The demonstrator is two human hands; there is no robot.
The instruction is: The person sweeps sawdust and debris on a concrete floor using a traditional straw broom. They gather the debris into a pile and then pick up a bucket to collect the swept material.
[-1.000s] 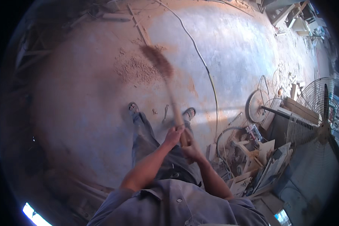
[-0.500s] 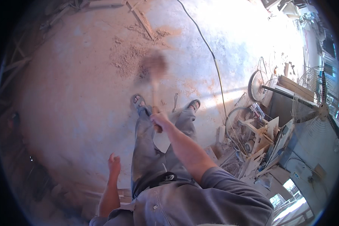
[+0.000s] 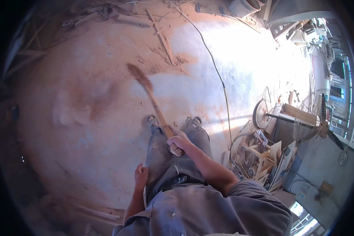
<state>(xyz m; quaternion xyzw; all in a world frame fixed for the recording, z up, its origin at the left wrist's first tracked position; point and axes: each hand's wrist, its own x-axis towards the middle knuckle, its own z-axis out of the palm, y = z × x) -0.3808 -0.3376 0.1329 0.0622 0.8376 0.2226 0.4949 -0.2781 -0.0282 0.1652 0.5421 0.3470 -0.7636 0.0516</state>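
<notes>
My right hand (image 3: 177, 143) is wrapped round the light wooden handle of a broom (image 3: 140, 77). Its brown, bristly head, smeared by motion, points forward and left over the dusty floor. Nothing shows in my left hand (image 3: 141, 173), which hangs beside my left thigh with the fingers curled in. To the left of the broom head, a reddish dust cloud (image 3: 94, 104) hangs over the floor. Loose brown debris (image 3: 155, 63) lies beyond the head, next to a long wooden strip (image 3: 161, 37).
A cable (image 3: 223, 80) runs along the floor to my right. Farther right stand a pedestal fan (image 3: 323, 129) and a heap of wood scraps (image 3: 263, 157). My sandalled feet are just ahead. A bucket (image 3: 244, 7) stands at the far edge.
The broom head has swung left, and dust has risen on that side. My left hand has come closer to my thigh. The view has shifted, and my feet are closer together.
</notes>
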